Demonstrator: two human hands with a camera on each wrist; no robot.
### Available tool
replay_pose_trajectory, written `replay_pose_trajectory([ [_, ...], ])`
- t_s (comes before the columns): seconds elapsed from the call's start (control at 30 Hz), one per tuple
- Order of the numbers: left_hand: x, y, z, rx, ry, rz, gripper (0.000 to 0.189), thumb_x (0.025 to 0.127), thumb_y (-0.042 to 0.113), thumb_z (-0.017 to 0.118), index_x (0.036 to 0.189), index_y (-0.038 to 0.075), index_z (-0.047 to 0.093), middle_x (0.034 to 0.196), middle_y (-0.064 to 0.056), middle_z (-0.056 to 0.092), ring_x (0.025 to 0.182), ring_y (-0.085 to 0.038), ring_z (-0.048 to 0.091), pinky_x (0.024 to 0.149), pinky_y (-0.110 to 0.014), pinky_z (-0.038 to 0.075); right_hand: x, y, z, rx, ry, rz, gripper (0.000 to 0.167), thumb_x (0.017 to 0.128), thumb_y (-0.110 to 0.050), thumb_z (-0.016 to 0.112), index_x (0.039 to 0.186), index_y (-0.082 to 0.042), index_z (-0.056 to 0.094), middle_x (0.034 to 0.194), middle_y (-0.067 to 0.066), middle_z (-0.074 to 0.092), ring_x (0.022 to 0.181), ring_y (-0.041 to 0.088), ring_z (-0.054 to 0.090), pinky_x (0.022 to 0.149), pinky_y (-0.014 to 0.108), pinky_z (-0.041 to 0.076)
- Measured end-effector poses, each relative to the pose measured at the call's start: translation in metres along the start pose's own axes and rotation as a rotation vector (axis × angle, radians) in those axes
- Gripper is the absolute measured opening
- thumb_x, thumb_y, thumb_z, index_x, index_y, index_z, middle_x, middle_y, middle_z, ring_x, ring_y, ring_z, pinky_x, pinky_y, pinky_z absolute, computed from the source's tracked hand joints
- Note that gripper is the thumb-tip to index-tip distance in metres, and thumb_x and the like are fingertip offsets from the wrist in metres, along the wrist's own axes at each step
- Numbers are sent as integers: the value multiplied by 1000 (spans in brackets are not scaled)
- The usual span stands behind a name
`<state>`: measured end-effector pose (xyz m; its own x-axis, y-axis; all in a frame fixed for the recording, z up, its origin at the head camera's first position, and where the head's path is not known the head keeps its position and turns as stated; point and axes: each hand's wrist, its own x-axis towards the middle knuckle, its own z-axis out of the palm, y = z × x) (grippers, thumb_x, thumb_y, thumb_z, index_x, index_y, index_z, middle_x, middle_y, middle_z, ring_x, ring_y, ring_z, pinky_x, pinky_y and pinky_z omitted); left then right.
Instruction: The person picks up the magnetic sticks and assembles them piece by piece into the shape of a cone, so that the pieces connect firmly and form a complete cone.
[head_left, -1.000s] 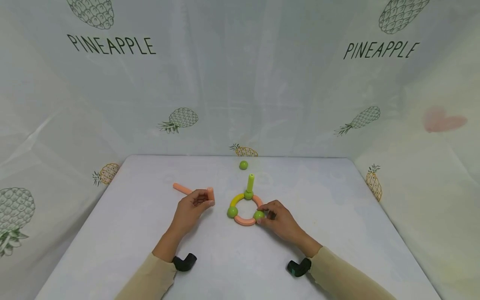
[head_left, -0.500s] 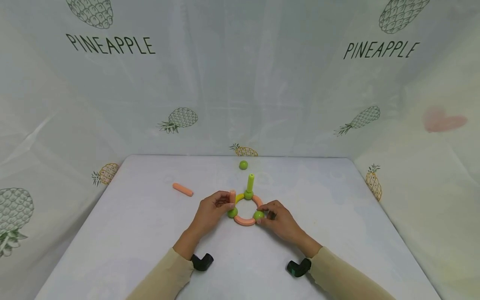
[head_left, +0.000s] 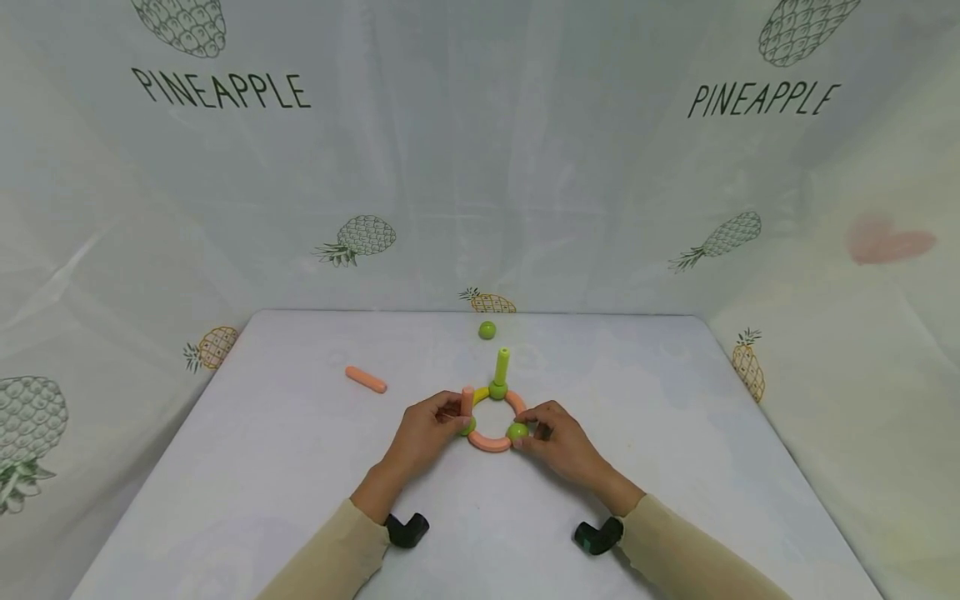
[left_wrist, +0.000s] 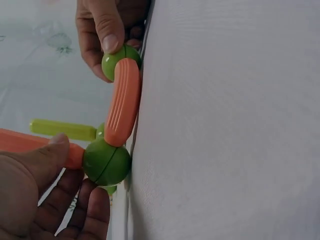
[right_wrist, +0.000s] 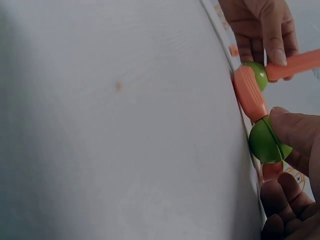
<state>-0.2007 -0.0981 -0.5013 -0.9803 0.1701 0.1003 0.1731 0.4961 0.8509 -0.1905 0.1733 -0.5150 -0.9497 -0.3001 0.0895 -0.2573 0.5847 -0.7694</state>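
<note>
A ring of curved rods joined by three green balls lies on the table. Two of its curved rods are orange, such as the near one (head_left: pixel 490 442), and one is yellow (head_left: pixel 480 395). A light-green straight rod (head_left: pixel 502 367) stands up from the far ball (head_left: pixel 498 390). My left hand (head_left: pixel 426 429) pinches an orange straight rod (head_left: pixel 467 402) upright on the left ball (left_wrist: pixel 106 162), its lower end right at the ball's top. My right hand (head_left: pixel 558 442) grips the right ball (right_wrist: pixel 267 142) between thumb and fingers.
Behind the ring sits a loose green ball (head_left: pixel 487 330). Another orange straight rod (head_left: pixel 366 379) lies to the left on the white table (head_left: pixel 637 375). A pineapple-print curtain (head_left: pixel 480 167) hangs behind and at both sides.
My left hand has carried the orange straight rod rightward from beside the loose rod, then lowered it slightly onto the ring's left ball. My right hand has stayed on the right ball.
</note>
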Motion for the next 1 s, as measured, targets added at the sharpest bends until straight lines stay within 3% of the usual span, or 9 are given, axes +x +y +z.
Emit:
replay_pose_trajectory([
  [0.2,1,-1,0,55,15,17,29,98,24,78,125,15,74,110,2,76,100,-12,68,88,-35,57,-1,-1,2,10,-11,12,31,89,-28,87,118,-20,76,109,-2,60,89,10,55,79,25,47],
  [0.5,2,-1,-2,43,18,10,31,98,22,77,127,13,73,113,0,77,105,-15,72,93,-38,59,-2,0,6,-2,-1,-26,34,87,-33,89,115,-20,75,107,-2,59,89,11,54,78,24,47],
  [0.8,2,-2,-2,28,11,5,32,98,22,77,129,12,73,114,-1,76,105,-15,71,93,-38,59,0,-4,0,48,30,28,25,93,-29,83,114,-19,76,106,0,63,88,11,55,78,26,48],
  [1.0,3,-2,-2,26,8,3,33,99,22,76,130,12,72,116,-1,76,107,-16,71,93,-38,59,16,-3,-10,55,76,73,28,97,-27,78,122,-15,74,110,2,66,95,15,59,81,27,50],
])
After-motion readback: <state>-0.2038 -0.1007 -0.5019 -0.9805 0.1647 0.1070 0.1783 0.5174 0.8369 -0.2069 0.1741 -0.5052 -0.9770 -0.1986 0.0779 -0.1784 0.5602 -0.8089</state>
